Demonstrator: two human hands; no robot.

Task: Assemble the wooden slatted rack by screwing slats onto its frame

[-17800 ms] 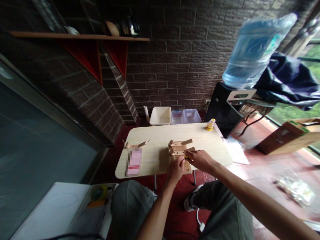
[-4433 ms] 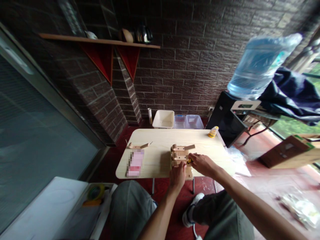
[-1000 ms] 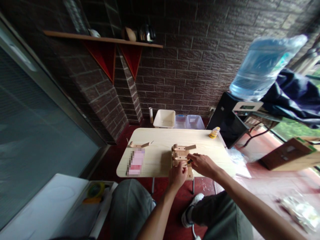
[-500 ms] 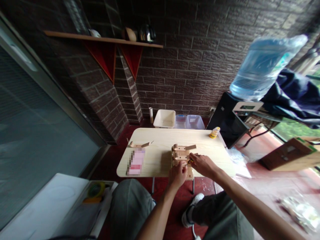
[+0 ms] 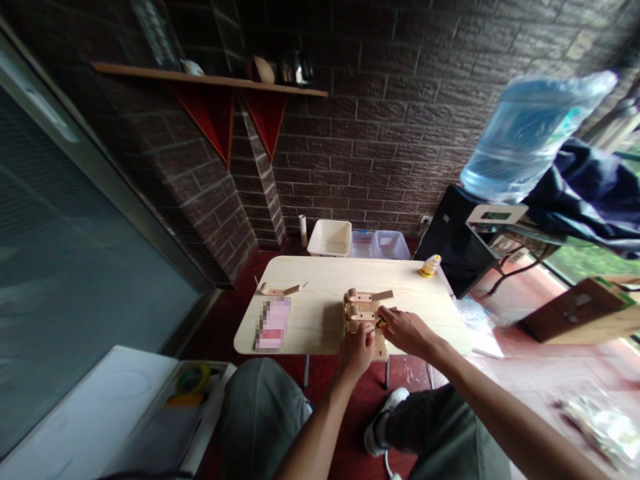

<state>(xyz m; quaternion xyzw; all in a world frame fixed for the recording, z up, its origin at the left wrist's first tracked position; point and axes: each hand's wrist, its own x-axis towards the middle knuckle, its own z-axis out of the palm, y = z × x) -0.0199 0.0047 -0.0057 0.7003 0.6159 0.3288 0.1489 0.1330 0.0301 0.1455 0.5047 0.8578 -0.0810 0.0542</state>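
A wooden assembly (image 5: 362,298) of pale blocks and slats with dark screw holes sits at the table's front edge. My right hand (image 5: 404,328) is closed around what looks like a small screwdriver (image 5: 381,323) with a yellow-and-black handle, its tip end towards the left. Against the near part of the assembly, my left hand (image 5: 358,348) is closed, thumb and fingers pinched close to the tool's tip. Whatever lies between those fingers is too small to make out. Both hands cover part of the wood.
On the pale table (image 5: 315,273) lie a separate wooden piece (image 5: 280,291), a blurred pink item (image 5: 273,325) and a yellow-capped bottle (image 5: 429,266). Behind stand a cream bin (image 5: 330,238) and clear bins (image 5: 391,245). A water dispenser (image 5: 455,233) is at right, an open white box (image 5: 145,413) at lower left.
Almost nothing differs. The right hand's grip has turned slightly, with more of the yellow-and-black handle showing. The left hand stays in place, and the view has shifted a little.
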